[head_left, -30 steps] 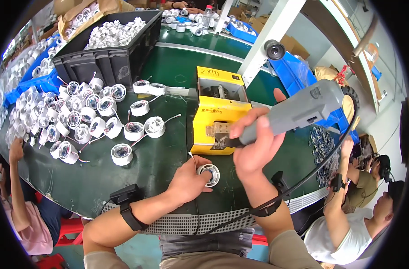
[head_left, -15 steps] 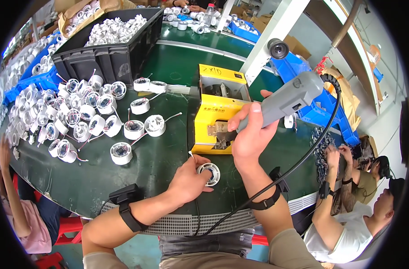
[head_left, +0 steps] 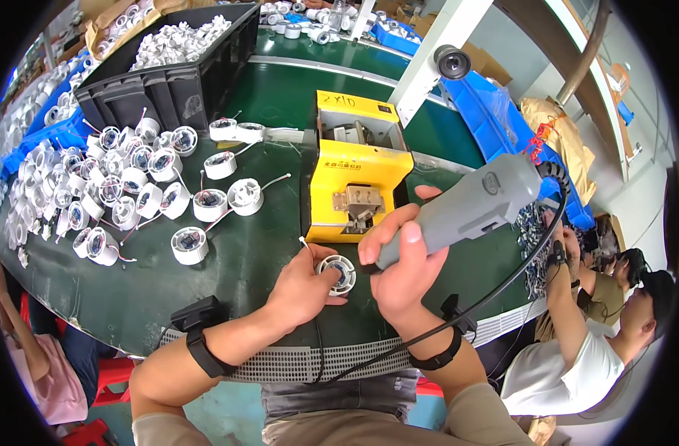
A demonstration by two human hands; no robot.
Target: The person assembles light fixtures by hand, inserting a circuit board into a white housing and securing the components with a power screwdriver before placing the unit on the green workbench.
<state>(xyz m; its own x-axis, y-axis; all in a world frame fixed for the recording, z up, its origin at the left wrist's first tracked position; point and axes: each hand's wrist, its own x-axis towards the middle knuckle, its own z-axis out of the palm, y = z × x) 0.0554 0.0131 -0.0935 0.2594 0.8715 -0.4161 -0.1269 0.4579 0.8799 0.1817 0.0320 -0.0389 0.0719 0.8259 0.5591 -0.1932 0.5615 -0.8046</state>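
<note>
My left hand (head_left: 301,288) rests on the green bench with its fingers closed round a white round plastic housing (head_left: 345,285), its open side facing up and a wire running from it. My right hand (head_left: 404,260) grips a grey electric screwdriver (head_left: 470,202) with a black cable. The tool leans down to the left, its dark nose just right of the housing and apart from it; its bit cannot be made out. Directly beyond both hands stands a yellow screw feeder (head_left: 360,168) with a metal outlet on its front.
Many white housings with wires (head_left: 124,182) are heaped on the left of the bench. Behind them stands a black crate (head_left: 142,93) of small white parts. A white post (head_left: 451,44) rises behind the feeder. Blue bins (head_left: 496,126) line the right, where co-workers (head_left: 570,327) sit.
My right hand has drawn the screwdriver away from the feeder's front, down toward the housing. My left hand still holds the housing. The view has shifted slightly.
</note>
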